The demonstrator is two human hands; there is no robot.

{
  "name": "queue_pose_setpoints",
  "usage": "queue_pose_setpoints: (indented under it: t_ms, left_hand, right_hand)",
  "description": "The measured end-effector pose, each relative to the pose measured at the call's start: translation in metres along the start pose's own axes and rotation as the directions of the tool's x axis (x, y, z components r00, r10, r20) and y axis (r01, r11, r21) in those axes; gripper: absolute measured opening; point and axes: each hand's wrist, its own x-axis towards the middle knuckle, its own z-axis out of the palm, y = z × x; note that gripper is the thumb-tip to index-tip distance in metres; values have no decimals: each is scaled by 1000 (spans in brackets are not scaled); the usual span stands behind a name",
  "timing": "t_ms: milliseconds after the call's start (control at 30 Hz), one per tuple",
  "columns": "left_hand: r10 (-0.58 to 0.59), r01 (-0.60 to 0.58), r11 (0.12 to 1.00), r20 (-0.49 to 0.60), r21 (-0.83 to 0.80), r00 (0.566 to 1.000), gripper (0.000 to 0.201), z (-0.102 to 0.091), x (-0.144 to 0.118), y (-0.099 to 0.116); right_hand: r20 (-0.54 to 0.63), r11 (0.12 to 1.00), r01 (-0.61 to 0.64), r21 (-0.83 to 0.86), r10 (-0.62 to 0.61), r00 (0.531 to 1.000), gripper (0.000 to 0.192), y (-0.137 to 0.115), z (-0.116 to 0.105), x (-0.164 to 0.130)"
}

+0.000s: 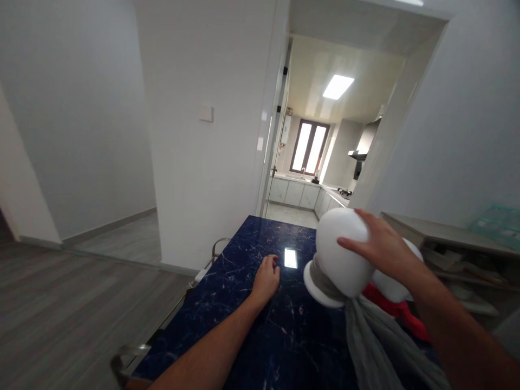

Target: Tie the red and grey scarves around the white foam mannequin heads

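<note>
**Head tipped on the blue marble, right hand on top**

Over at the left: grey floorboards, a white wall with a light switch [206,113], and a metal chair frame [127,362] poking in at the near corner of the table [252,330].

Moving in to the left hand [266,279]: resting on the dark tabletop, fingers loosely curled, holding nothing, just short of the lamp's glare on the marble.

Next, the mannequin head [339,254]: white, smooth, leaning over on the edge of its round base at the table's right side, with a grey scarf [374,338] wound round the neck and trailing towards the near edge.

On to the right hand [382,246]: spread wide over the crown, palm and fingers cupping it.

Best handled, by the look of it, with firm cupping pressure on that glossy dome and the base brought flat. Worth bracing the neck with the free hand, and keeping the hanging scarf clear of the base.

Crowding in right behind: a second white head [396,284], touching or nearly so, and a red cloth [392,307] underneath. Further right, a cluttered shelf [442,233].
</note>
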Motion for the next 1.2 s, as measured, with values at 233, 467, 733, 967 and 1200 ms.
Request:
queue_pose_setpoints:
  t_ms: [233,467,733,967,1200]
  left_hand:
    - [50,-46,995,-54,85,997,48,-1,5,-8]
    - [-61,41,966,73,255,995,70,5,2,-22]
    - [-16,-2,978,84,210,996,75,10,4,-28]
    - [-2,-17,975,85,221,996,80,12,10,-31]
    - [39,-59,973,94,224,995,80,13,10,-29]
  right_hand:
    - [45,968,-114,225,106,993,96,-42,119,79]
    - [108,920,-151,362,120,987,87,-59,189,75]
    - [238,856,-386,344,318,918,36,4,216,7]
    - [379,820,-352,451,181,908,32,4,252,-59]
    - [387,670,-396,628,173,906,39,-16,261,-68]
